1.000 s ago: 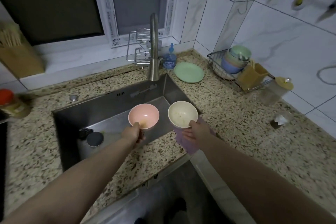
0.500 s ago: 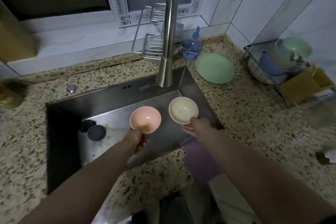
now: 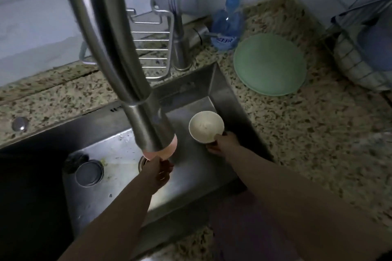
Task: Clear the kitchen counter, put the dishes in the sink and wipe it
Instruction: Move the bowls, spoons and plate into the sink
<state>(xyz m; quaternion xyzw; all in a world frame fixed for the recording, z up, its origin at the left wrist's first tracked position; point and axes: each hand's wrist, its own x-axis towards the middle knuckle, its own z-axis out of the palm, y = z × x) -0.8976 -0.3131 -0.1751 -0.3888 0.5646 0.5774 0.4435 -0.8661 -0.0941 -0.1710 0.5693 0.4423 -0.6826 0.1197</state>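
Below, both forearms are reaching forward and down into the steel sink (image 3: 229,99), roughly parallel, the left one entering from the lower left and the right one from the lower right. Two bowls are showing inside the basin. One pink bowl (image 3: 169,150) is sitting largely hidden behind the faucet spout (image 3: 118,53), and the left hand (image 3: 160,170) is gripping its near rim, fingers curled under the edge; whether the bowl is resting on the basin floor cannot be told. One cream bowl (image 3: 205,126), upright and holding a pale residue, is lying near the sink's right wall, and the right hand (image 3: 221,142) is pinching its near rim with the thumb above and the fingers curled beneath. Both hands are thus clamped on their bowls, well apart from each other. One round drain plug (image 3: 89,172) is lying at the basin's left. On the speckled desk (image 3: 318,133) one green plate (image 3: 270,63) is resting beside the sink's far right corner, with one blue soap bottle (image 3: 228,21) just behind it. One wire rack (image 3: 148,34) is standing behind the faucet.
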